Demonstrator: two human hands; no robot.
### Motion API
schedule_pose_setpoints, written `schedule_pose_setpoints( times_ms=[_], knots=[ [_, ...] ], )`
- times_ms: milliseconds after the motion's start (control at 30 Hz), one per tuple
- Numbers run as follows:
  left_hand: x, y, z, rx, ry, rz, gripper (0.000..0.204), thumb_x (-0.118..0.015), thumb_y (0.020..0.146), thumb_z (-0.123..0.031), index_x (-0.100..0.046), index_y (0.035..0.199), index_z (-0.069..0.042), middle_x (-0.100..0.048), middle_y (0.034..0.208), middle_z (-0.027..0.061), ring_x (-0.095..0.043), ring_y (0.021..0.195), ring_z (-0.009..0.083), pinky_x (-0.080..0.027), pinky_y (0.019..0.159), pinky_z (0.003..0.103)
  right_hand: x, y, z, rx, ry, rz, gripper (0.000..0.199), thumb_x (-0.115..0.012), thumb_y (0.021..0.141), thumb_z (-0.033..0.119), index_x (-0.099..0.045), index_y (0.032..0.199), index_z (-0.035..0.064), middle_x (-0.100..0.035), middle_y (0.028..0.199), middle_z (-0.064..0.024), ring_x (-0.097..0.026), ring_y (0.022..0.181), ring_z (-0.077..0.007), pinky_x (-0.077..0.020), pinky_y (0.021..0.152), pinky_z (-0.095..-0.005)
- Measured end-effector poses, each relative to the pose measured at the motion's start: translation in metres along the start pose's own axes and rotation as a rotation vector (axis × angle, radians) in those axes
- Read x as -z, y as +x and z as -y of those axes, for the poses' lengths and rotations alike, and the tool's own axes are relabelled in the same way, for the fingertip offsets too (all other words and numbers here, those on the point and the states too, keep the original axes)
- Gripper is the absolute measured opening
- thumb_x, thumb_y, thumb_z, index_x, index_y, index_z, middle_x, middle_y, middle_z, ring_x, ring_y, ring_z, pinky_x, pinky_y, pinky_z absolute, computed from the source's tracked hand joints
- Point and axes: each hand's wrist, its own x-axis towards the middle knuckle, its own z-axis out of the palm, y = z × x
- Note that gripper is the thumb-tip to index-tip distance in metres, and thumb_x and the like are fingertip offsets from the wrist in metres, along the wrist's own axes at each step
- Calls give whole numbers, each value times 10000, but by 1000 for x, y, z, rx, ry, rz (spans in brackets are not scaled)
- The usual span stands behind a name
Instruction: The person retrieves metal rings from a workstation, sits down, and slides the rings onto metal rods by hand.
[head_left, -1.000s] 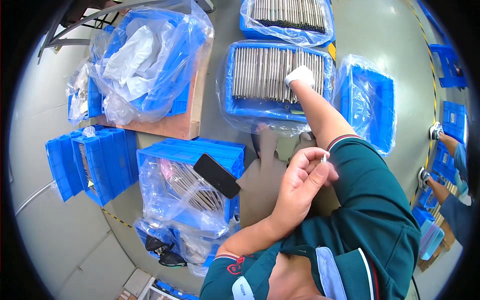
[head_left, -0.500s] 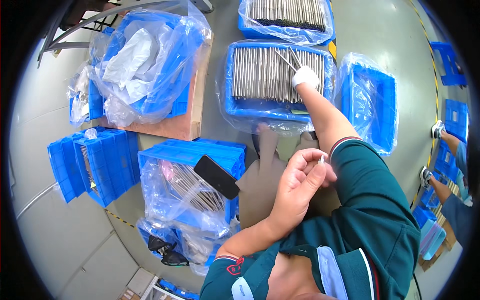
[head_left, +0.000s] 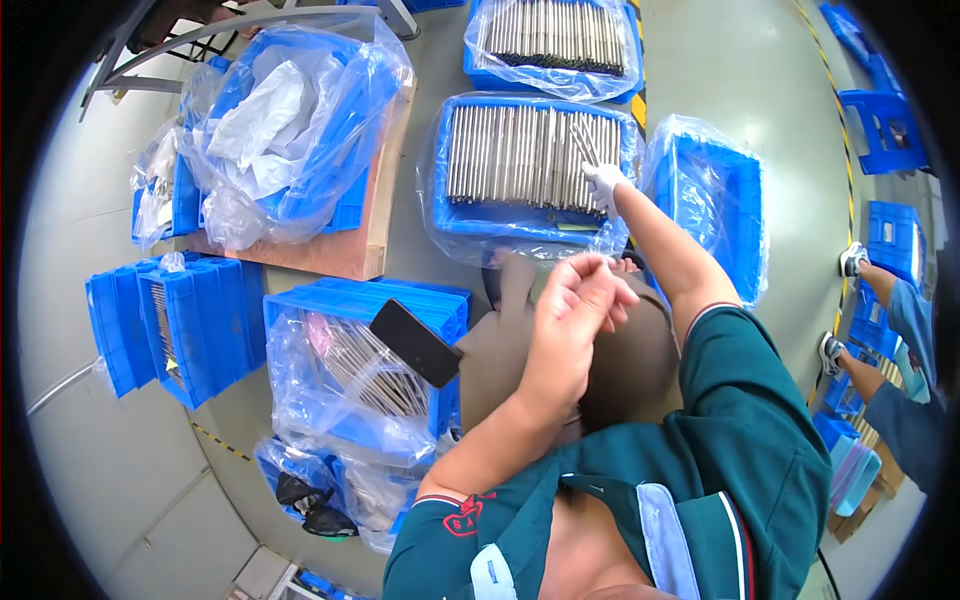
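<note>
My right hand [head_left: 604,186], in a white glove, reaches out over a blue crate [head_left: 470,216] lined with clear plastic. Its fingers are closed on a few thin metal rods [head_left: 583,145], which fan out above the tightly packed row of metal rods [head_left: 500,155] in that crate. My bare left hand [head_left: 578,305] is held up in front of my lap, apart from the crate. The fingers there are curled with the thumb against them; whatever they pinch is too small to name.
Beside the rod crate on the right stands a plastic-lined blue crate [head_left: 755,230]; another crate of rods [head_left: 630,75] is behind it. At left are a bagged crate of rods [head_left: 450,400], a dark phone [head_left: 415,342] and a wooden pallet [head_left: 375,235]. Another person's legs [head_left: 875,385] show far right.
My right hand has drawn a little nearer along the rods, still holding a few. My left hand has risen and turned slightly. The whole view has shifted a little.
</note>
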Motion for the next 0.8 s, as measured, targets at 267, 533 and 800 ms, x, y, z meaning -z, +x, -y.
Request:
schedule_pose_setpoints(
  times_ms=[267,533,800],
  knots=[
    [9,21,12,-156,-159,-217,252,-461,957,-300,-504,1066,-77,-633,888,57,-588,787,139,-422,667,252,-8,-207,59,387,881,560,239,-475,944,332,-461,841,118,-418,638,39,-328,459,-59,-282,399,-205],
    [-14,21,32,8,-604,-7,335,-353,975,-391,-531,969,-108,-608,960,61,-576,938,234,-458,893,404,-88,-345,1,922,654,-50,182,-571,904,207,-529,951,36,-556,715,-23,-515,585,-85,-445,544,-252],
    [33,-37,37,-122,-297,259,352,-383,957,-363,-551,1038,-64,-614,988,90,-577,925,218,-452,887,407,-84,-413,-54,810,496,19,266,-605,850,271,-523,924,30,-548,687,-34,-490,531,-92,-402,472,-244]
  ],
)
